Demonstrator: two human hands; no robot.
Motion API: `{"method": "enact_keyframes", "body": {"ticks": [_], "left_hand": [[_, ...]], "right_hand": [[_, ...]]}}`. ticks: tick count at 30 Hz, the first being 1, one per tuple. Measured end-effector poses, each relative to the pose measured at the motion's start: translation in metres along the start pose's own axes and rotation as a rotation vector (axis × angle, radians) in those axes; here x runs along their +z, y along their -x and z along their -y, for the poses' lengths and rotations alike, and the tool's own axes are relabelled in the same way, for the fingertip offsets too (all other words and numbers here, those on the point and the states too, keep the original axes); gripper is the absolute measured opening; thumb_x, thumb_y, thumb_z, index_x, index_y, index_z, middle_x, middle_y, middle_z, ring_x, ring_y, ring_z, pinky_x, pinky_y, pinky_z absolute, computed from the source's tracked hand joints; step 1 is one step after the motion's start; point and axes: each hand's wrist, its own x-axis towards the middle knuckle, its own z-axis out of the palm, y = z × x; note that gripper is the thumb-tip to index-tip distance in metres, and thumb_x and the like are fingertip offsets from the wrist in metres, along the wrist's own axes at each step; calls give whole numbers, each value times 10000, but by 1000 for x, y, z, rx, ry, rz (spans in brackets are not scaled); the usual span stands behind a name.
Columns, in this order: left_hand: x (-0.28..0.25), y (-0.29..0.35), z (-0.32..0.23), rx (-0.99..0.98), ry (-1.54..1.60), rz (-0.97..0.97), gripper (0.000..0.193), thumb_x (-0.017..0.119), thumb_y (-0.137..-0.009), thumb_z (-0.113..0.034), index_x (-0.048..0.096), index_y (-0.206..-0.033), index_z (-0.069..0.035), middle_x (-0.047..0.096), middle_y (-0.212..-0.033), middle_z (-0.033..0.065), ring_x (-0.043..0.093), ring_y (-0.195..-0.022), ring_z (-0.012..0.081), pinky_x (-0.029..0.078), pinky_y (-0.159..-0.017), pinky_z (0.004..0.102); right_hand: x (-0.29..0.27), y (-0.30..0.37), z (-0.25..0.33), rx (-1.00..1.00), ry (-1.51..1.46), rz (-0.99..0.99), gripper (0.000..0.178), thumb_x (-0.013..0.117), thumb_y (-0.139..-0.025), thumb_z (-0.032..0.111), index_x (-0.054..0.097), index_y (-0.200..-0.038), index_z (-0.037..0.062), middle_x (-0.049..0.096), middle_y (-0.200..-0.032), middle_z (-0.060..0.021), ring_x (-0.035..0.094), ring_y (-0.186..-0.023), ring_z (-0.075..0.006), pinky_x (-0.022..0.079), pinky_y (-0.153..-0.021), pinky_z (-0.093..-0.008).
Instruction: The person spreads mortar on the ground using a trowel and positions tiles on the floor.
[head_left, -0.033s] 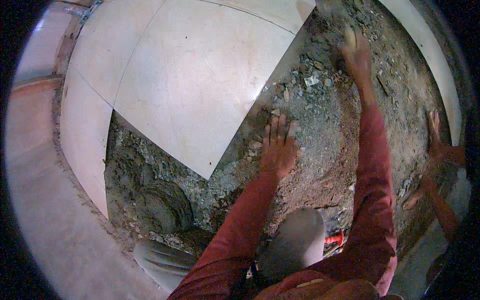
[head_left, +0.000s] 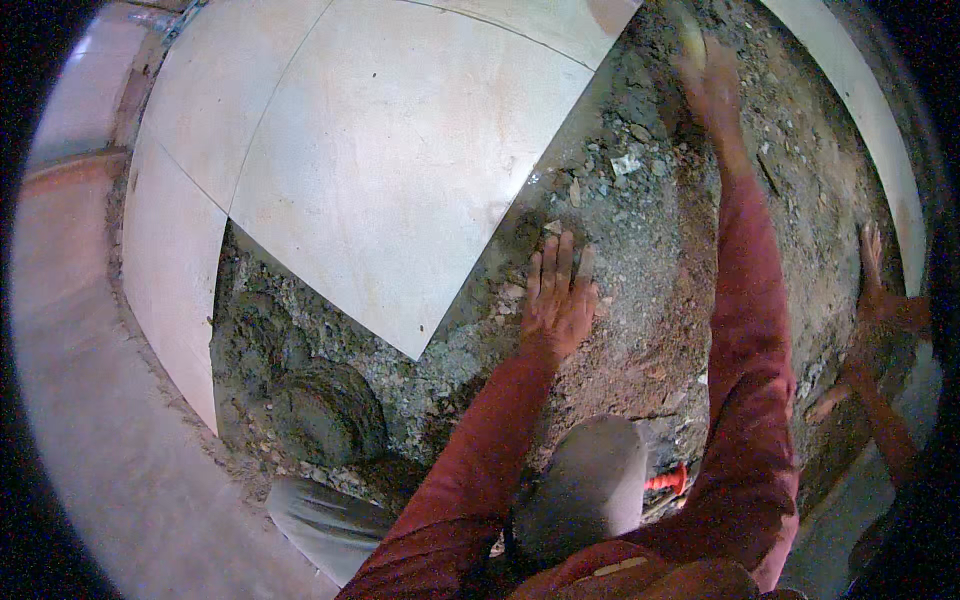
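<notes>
My left hand point(head_left: 560, 300) lies flat on the rubble and grit, fingers stretched out, just right of the corner of a large pale floor tile point(head_left: 400, 180). Reaching far ahead, my right hand point(head_left: 712, 95) is smeared by motion over the dark, loose soil point(head_left: 655, 85). At its fingers is a pale yellowish, oblong thing point(head_left: 692, 38), too blurred to name; the hand appears closed on it. Small stones and a whitish chip point(head_left: 626, 164) lie on the ground between my two hands.
A mound of wet grey mortar point(head_left: 330, 410) sits below the tile's corner at left. A red handle point(head_left: 667, 481) lies beside my knee point(head_left: 590, 470). At the right edge another person's hand point(head_left: 871, 262) rests near a pale tile edge point(head_left: 895, 150).
My right hand has moved slightly farther away and left with the yellowish thing. My left hand stays on the ground in almost the same place.
</notes>
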Motion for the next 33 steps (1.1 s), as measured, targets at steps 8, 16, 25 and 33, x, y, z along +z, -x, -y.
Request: {"method": "enact_keyframes", "body": {"ticks": [8,16,25,33], "left_hand": [[-3,2,-1,-16,16,-17,598,587,-946,-310,439,-1488,-103,309,-1600,206,260,-1491,392,177,-1218,529],[1,0,-2,-40,13,-23,640,633,-905,-313,442,-1492,-141,295,-1613,181,221,-1511,370,142,-1234,517],[0,2,-1,-17,35,-56,616,603,-925,-292,423,-1489,-124,300,-1600,205,259,-1490,392,175,-1218,538],[18,14,5,44,-10,-232,566,582,-956,-317,462,-1470,-112,297,-1602,204,252,-1491,392,195,-1218,532]], "right_hand": [[90,-167,16,-96,117,121,499,631,-885,281,548,-1325,60,643,-1153,-244,634,-1005,-411,507,-852,-495],[109,-161,28,-10,-100,213,534,662,-855,345,561,-1283,43,680,-1070,-233,654,-999,-416,521,-835,-511],[56,-82,79,-121,-375,205,645,751,-817,364,556,-1309,-5,663,-1144,-229,680,-942,-334,540,-801,-458],[-133,167,68,502,-569,338,448,674,-929,355,566,-1242,54,641,-913,-46,589,-707,-135,491,-604,-312]]}}
